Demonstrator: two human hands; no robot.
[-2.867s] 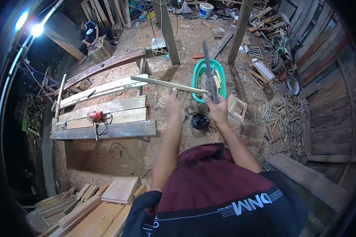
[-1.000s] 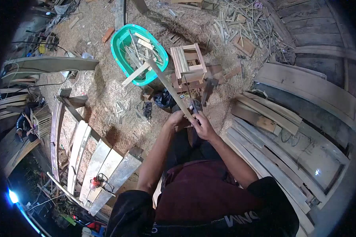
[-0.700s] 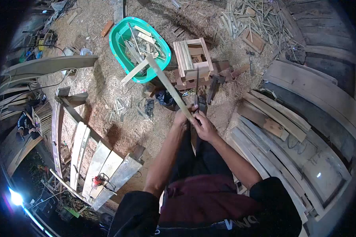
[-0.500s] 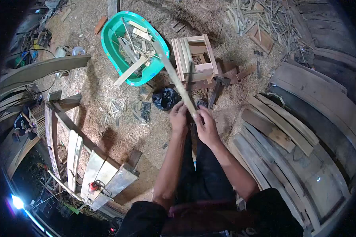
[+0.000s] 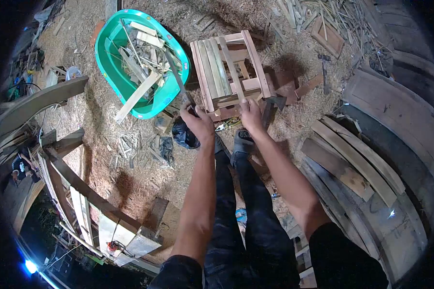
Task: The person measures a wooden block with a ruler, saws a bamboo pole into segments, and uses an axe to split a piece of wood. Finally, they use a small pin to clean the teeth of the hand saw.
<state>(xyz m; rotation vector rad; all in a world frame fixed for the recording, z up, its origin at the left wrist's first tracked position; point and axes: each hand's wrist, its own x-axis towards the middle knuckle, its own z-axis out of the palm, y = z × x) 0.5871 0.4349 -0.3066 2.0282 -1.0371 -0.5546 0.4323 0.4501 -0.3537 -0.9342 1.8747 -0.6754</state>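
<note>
My left hand (image 5: 198, 124) is closed on the lower end of a long dark tool (image 5: 176, 74), whose blade reaches up over the edge of the green tub. In my right hand (image 5: 250, 114) is the near end of a thin wooden strip (image 5: 232, 67). The strip lies over a small wooden frame (image 5: 255, 60), beside several pale slats (image 5: 214, 67) that fill the frame's left part. Whether the strip rests on the frame or hovers just above it, I cannot tell.
A green tub (image 5: 101, 62) full of wood scraps stands at the upper left. Beside my left hand sits a black bag (image 5: 182, 135). Curved boards (image 5: 361, 159) are stacked at the right, more planks (image 5: 82, 178) at the left. A hammer (image 5: 324, 72) lies beyond the frame.
My hands have moved apart. The strip has swung from a slant in the air to over the frame, held by my right hand alone. The dark tool now points up and left, over the tub.
</note>
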